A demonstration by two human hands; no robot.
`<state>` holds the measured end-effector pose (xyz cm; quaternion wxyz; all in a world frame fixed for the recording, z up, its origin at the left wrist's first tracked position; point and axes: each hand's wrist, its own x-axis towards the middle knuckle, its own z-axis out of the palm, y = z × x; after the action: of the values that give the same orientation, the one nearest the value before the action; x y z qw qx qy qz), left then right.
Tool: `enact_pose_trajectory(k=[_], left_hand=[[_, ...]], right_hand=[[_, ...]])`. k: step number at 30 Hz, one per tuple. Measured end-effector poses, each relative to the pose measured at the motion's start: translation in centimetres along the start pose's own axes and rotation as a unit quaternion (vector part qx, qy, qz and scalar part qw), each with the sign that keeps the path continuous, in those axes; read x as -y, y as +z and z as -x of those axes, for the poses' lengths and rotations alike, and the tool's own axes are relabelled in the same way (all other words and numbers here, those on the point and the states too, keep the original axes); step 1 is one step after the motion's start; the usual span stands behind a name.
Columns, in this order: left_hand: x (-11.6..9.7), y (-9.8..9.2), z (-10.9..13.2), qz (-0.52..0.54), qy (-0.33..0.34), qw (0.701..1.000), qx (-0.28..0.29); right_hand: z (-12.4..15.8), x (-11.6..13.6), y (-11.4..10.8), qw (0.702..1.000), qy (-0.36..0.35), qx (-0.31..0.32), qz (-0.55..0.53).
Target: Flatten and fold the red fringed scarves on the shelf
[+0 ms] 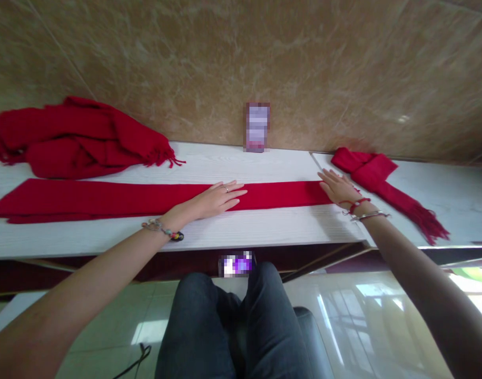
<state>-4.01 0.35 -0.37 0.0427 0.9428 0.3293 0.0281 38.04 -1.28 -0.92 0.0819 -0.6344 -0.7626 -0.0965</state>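
Note:
A red scarf [98,199], folded lengthwise into a long flat strip, stretches across the white table. My left hand [219,199] lies flat on the middle of the strip, fingers pointing right and slightly apart. At the strip's right end rests my right hand [336,188], palm down with fingers spread. It covers most of that end, where a little fringe shows beside the wrist. Neither hand grasps the cloth.
A crumpled red scarf [82,139] with fringes lies at the back left. Another folded red scarf [377,173] sits at the right, its fringe toward the front edge. A blurred upright card [257,127] leans on the marble wall [209,63]. The white tabletop [280,226] has a seam.

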Motion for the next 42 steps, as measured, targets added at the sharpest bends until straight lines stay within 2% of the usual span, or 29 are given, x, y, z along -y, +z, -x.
enact_pose_trajectory(k=[3,6,8,10,14,18,22,24,25,27,29,31,33,35,38,42], left_hand=[[-0.7,-0.1,-0.7,0.027,-0.014,0.999,-0.024],[-1.5,0.2,-1.2,0.013,-0.021,0.999,-0.026],[-1.7,0.4,-1.3,-0.009,-0.021,1.0,-0.011],[-1.8,0.5,-1.2,-0.026,-0.023,0.999,-0.001],[-1.4,0.3,-0.6,-0.038,-0.024,0.999,0.017],[-0.3,-0.1,1.0,-0.039,-0.046,0.998,0.024],[1.4,-0.2,3.7,-0.048,-0.076,0.996,0.019],[2.1,-0.3,4.7,-0.051,-0.093,0.994,0.025],[2.2,-0.4,5.0,-0.052,-0.101,0.993,0.029],[2.3,-0.6,5.3,-0.051,-0.118,0.991,0.034],[2.3,-1.0,5.4,-0.049,-0.135,0.989,0.033],[2.5,-1.4,5.8,-0.052,-0.154,0.986,0.027],[3.3,-1.8,6.8,-0.06,-0.17,0.983,0.019],[4.7,-2.2,8.7,-0.072,-0.197,0.978,0.007],[7.8,-2.8,13.0,-0.084,-0.275,0.958,0.0],[11.6,-3.5,19.5,-0.076,-0.414,0.907,-0.004]], right_hand=[[-1.0,5.0,0.0,0.997,-0.079,-0.006,-0.021],[-1.5,10.2,0.3,0.987,-0.153,0.023,-0.038],[-1.5,12.4,0.5,0.982,-0.177,0.045,-0.045],[-1.4,13.2,0.6,0.982,-0.173,0.058,-0.046],[-0.7,11.5,1.0,0.987,-0.139,0.062,-0.048],[0.3,7.6,1.5,0.992,-0.107,0.039,-0.052],[0.7,4.0,1.6,0.998,-0.031,0.051,-0.032],[0.2,4.1,1.3,0.998,-0.012,0.051,-0.022],[-0.3,4.9,1.0,0.998,-0.014,0.05,-0.022],[-1.6,8.1,0.3,0.997,-0.033,0.051,-0.038],[-3.2,13.1,-0.5,0.992,-0.075,0.066,-0.074],[-4.7,18.7,-1.1,0.983,-0.146,0.065,-0.094],[-5.8,24.0,-1.4,0.969,-0.213,0.068,-0.101],[-6.5,28.0,-1.2,0.959,-0.259,0.066,-0.095],[-7.2,31.5,-0.6,0.947,-0.301,0.067,-0.093],[-8.4,34.3,-0.5,0.931,-0.336,0.085,-0.117]])
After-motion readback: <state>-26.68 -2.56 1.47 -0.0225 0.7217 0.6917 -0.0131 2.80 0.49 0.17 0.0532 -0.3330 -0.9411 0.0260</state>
